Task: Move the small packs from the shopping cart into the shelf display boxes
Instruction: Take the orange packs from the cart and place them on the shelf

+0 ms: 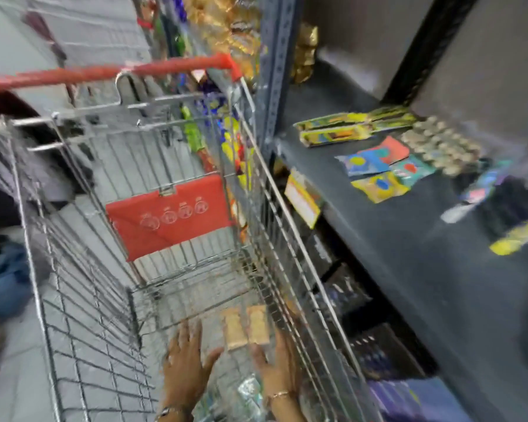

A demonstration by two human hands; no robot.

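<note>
Left hand [186,357] and right hand [276,365] — grips spread, empty — flank two tan rectangular packs [246,330] low in the wire shopping cart [290,214], positioned for gathering both.

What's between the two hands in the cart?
Head view: two tan packs side by side on the cart floor, between left hand and right hand.

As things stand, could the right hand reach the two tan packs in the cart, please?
Probably yes: the right hand is open inside the cart, just short of the tan packs, with nothing visible between them.
</note>
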